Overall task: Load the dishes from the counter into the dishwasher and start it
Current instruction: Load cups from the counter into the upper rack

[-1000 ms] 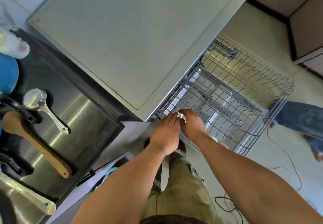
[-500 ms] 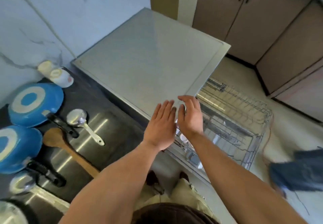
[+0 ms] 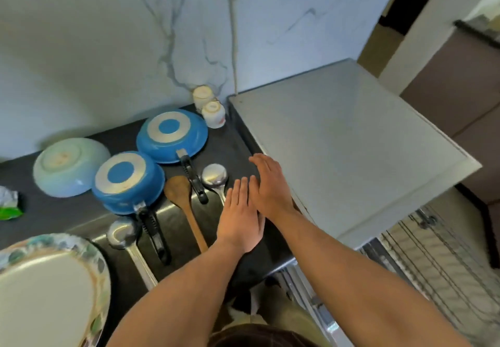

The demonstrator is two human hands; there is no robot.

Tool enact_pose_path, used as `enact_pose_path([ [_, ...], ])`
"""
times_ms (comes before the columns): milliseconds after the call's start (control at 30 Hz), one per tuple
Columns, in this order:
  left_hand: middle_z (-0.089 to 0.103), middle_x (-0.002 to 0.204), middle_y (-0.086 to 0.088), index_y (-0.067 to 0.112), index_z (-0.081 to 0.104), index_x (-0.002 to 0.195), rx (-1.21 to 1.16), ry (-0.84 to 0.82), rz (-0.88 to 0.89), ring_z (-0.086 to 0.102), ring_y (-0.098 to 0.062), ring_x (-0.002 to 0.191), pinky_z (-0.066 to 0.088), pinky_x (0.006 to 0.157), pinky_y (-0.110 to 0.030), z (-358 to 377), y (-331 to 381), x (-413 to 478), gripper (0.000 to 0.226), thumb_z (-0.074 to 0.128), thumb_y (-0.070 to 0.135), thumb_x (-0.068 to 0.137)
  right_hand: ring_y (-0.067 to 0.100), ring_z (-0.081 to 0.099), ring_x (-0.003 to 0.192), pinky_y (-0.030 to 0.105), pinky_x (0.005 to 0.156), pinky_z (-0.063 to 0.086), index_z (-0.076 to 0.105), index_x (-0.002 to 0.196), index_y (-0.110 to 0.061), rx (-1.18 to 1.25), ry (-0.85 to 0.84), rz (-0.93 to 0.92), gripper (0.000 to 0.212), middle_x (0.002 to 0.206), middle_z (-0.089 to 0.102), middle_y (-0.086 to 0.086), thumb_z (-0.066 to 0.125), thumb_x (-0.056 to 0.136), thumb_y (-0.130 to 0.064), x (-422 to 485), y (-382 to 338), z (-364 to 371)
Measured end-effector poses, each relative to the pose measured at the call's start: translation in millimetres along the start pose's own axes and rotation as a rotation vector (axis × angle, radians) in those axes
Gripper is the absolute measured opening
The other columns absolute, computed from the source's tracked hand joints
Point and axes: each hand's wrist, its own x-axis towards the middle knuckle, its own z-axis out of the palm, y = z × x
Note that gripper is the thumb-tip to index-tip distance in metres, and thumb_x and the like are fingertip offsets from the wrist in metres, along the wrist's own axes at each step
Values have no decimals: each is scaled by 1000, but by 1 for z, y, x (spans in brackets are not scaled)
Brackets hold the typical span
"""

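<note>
Both hands [image 3: 254, 203] flat, fingers [image 3: 240, 189] straight

two pans [image 3: 172, 137] lie upside down on the counter [image 3: 67, 211] left of the dishwasher [image 3: 351, 143], cups [image 3: 213, 114] behind them.

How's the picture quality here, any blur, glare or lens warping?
Head view: wide-angle warping skews the dishwasher top; glare streaks the steel drainboard and washes out the plate; the left hand and right hand look slightly soft.
</note>
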Motion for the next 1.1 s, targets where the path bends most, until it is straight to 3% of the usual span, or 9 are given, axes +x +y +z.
enact_pose_path([
  [133, 4, 168, -16, 8, 7, 161, -18, -22, -7, -4, -31, 155, 9, 125, -47, 5, -6, 6, 75, 24, 52, 102, 15, 37, 139, 32, 113, 38, 43, 146, -22, 10, -49, -62, 49, 150, 43, -2, 57, 99, -23, 49, -11, 21],
  [300, 10, 167, -19, 5, 18, 159, -34, -58, -39, 4, -34, 155, 8, 126, -47, -1, -7, 7, 76, 28, 50, 99, 26, 40, 135, 38, 111, 40, 39, 148, -17, -102, -119, -141, 61, 149, 42, 9, 65, 94, -28, 122, -21, 49],
  [533, 11, 166, -20, 4, 28, 156, -18, -55, -44, 6, -32, 155, 11, 125, -48, 0, -7, 9, 74, 36, 47, 96, 39, 44, 128, 49, 106, 43, 39, 148, -28, -204, -177, -145, 64, 151, 32, 16, 68, 91, -30, 207, -28, 80],
  [767, 2, 168, -14, 9, 22, 158, -40, -59, -54, -4, -26, 155, 0, 125, -43, 1, -8, 9, 74, 35, 49, 98, 38, 41, 131, 45, 107, 43, 39, 149, -25, -146, -169, -128, 60, 154, 27, 17, 63, 95, -18, 224, -26, 90],
  [967, 6, 168, -14, 9, 26, 157, -45, -65, -52, -2, -26, 155, 5, 126, -44, 1, -6, 8, 73, 35, 49, 97, 36, 38, 131, 43, 106, 45, 41, 146, -25, -103, -122, -125, 62, 150, 28, 15, 67, 90, -17, 208, -25, 72],
  [1100, 8, 168, -15, 8, 25, 157, -39, -70, -48, -1, -27, 155, 7, 126, -45, -1, -4, 8, 74, 35, 50, 97, 31, 39, 128, 35, 100, 46, 39, 148, -25, -65, -46, -115, 68, 144, 30, 12, 72, 88, -20, 177, -17, 51],
])
